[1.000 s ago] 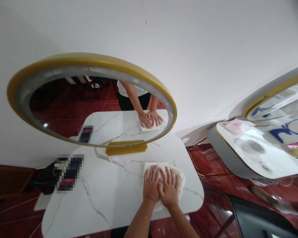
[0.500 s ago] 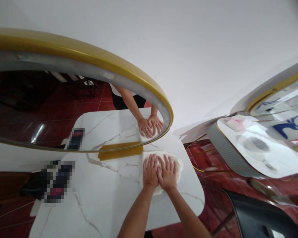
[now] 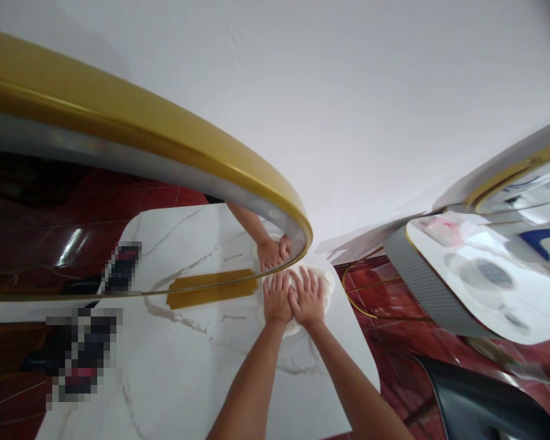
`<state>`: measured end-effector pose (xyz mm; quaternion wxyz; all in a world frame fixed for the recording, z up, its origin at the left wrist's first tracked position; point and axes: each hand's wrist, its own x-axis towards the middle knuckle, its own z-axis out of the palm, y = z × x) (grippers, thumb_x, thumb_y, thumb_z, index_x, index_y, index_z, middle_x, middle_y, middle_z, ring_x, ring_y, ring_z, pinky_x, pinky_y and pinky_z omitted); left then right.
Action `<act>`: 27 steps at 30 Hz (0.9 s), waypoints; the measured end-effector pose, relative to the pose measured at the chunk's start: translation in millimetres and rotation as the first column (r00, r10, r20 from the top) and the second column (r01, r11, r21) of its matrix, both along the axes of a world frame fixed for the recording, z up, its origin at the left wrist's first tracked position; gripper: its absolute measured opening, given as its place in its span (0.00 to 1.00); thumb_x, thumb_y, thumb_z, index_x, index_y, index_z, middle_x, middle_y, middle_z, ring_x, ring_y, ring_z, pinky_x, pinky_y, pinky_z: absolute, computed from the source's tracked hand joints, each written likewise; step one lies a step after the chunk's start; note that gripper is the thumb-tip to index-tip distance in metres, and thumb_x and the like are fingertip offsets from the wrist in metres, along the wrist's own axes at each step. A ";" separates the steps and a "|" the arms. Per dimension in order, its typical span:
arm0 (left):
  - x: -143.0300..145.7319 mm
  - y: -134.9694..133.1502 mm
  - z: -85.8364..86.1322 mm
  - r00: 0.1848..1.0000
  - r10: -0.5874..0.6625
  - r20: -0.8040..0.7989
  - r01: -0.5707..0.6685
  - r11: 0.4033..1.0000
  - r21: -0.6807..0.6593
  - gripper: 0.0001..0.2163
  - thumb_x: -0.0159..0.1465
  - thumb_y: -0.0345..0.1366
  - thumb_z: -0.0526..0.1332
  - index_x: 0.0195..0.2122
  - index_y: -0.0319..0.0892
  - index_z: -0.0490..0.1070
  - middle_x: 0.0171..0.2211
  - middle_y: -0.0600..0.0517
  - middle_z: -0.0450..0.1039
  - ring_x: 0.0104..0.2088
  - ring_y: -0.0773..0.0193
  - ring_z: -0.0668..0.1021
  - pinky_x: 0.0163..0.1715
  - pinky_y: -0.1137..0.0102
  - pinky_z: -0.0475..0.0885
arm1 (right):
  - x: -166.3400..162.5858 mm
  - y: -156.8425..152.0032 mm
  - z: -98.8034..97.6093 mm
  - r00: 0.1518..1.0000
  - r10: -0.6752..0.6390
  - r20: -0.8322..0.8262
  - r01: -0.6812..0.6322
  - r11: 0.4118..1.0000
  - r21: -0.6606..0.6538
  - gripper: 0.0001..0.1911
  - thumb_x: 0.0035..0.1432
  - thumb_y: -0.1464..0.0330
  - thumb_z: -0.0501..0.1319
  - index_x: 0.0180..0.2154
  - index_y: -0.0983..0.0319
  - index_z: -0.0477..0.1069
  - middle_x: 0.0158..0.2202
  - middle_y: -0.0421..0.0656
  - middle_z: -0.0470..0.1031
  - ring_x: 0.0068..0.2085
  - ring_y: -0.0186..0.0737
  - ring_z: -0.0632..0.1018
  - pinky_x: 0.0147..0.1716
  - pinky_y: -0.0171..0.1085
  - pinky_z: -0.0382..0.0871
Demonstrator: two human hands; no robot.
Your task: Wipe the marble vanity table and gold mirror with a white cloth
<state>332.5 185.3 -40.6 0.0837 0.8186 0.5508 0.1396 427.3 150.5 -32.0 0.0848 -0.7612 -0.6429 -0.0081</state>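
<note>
Both of my hands lie flat, side by side, on a white cloth (image 3: 326,282) at the far right part of a white marble table (image 3: 201,373). My left hand (image 3: 277,297) and my right hand (image 3: 307,297) have fingers stretched out and pressed down on the cloth. The cloth sits just in front of the lower rim of a big round mirror with a gold frame (image 3: 165,137). The glass reflects my hands and the cloth.
The mirror's gold base (image 3: 211,292) stands on the table left of my hands. A blurred dark object (image 3: 80,354) lies at the table's left side. A second white table (image 3: 476,275) with another mirror stands to the right over red floor tiles. A black chair (image 3: 476,403) is at the lower right.
My hands have pushed the cloth away from me across the table, up to the mirror's rim. My head has come closer, so the mirror fills more of the view.
</note>
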 end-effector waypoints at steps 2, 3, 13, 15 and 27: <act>5.7 6.0 1.5 1.000 0.011 -0.001 -0.011 1.000 -0.017 0.21 0.64 0.35 0.48 0.60 0.46 0.57 0.59 0.51 0.60 0.58 0.58 0.62 0.59 0.56 0.52 | 5.5 6.6 -0.6 1.000 0.004 -0.002 -0.004 1.000 0.006 0.28 0.61 0.61 0.48 0.62 0.54 0.49 0.65 0.43 0.46 0.64 0.48 0.46 0.60 0.52 0.34; 8.6 8.8 2.4 1.000 0.017 -0.001 -0.017 1.000 -0.026 0.21 0.64 0.35 0.49 0.60 0.46 0.57 0.59 0.51 0.61 0.57 0.58 0.63 0.59 0.56 0.52 | 8.3 9.5 -0.9 1.000 0.006 -0.004 -0.006 1.000 0.009 0.28 0.60 0.61 0.48 0.62 0.54 0.49 0.65 0.42 0.46 0.64 0.48 0.47 0.60 0.52 0.34; 31.8 26.4 2.6 1.000 0.013 -0.015 -0.014 0.997 -0.079 0.22 0.65 0.36 0.49 0.61 0.47 0.54 0.55 0.49 0.65 0.54 0.57 0.66 0.54 0.57 0.59 | 29.8 25.5 -2.4 1.000 -0.016 -0.022 0.016 1.000 0.026 0.27 0.61 0.61 0.46 0.62 0.55 0.50 0.65 0.42 0.47 0.64 0.48 0.47 0.60 0.53 0.36; 33.1 26.7 1.5 1.000 0.000 -0.013 -0.001 0.997 -0.071 0.22 0.65 0.36 0.49 0.61 0.46 0.54 0.55 0.48 0.65 0.55 0.56 0.66 0.53 0.57 0.59 | 32.2 25.2 -2.0 1.000 -0.011 -0.020 0.012 0.999 0.030 0.27 0.61 0.61 0.46 0.62 0.55 0.50 0.65 0.42 0.48 0.64 0.48 0.47 0.60 0.53 0.37; 36.9 18.8 12.5 0.934 -0.353 0.060 0.350 0.935 0.057 0.23 0.61 0.35 0.52 0.59 0.44 0.57 0.61 0.50 0.57 0.61 0.59 0.57 0.59 0.57 0.52 | 47.2 -21.3 -1.5 0.993 -0.111 0.040 0.110 0.994 0.028 0.30 0.61 0.57 0.47 0.63 0.56 0.46 0.65 0.45 0.46 0.64 0.49 0.47 0.59 0.54 0.38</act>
